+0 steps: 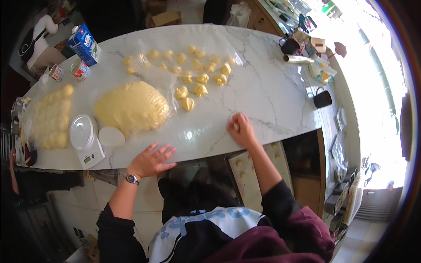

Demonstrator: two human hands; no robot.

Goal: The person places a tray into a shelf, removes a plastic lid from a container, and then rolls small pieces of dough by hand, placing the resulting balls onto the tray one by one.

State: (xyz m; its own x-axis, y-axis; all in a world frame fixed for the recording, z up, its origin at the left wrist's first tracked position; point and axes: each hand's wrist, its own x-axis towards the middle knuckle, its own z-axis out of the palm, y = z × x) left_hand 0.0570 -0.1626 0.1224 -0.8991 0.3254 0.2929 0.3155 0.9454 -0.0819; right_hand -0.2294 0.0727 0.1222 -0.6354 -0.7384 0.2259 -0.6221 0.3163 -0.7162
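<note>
My right hand (pixel 242 131) is closed on the marble tabletop, its fingers curled round a small pale dough piece (pixel 237 126), of which only a bit shows. My left hand (pixel 152 161) rests at the table's near edge with fingers spread and holds nothing. Beyond it lies a big mound of yellow dough (pixel 131 107) under clear plastic. Between the mound and my right hand sit loose lumps of yellow dough (pixel 187 104). Farther back, several more lumps are partly covered by a plastic sheet (pixel 153 46). Left of the mound stands a white kitchen scale (pixel 83 133) beside a white dough scraper (pixel 111 136).
A baking tray (pixel 258 193) with small dough balls is below the table edge, under my right forearm. Plastic-covered dough balls (pixel 52 116) lie at far left. A blue carton (pixel 84 45) and cans (pixel 80 70) stand behind. Dark mugs (pixel 322 98) are at right. People stand at left.
</note>
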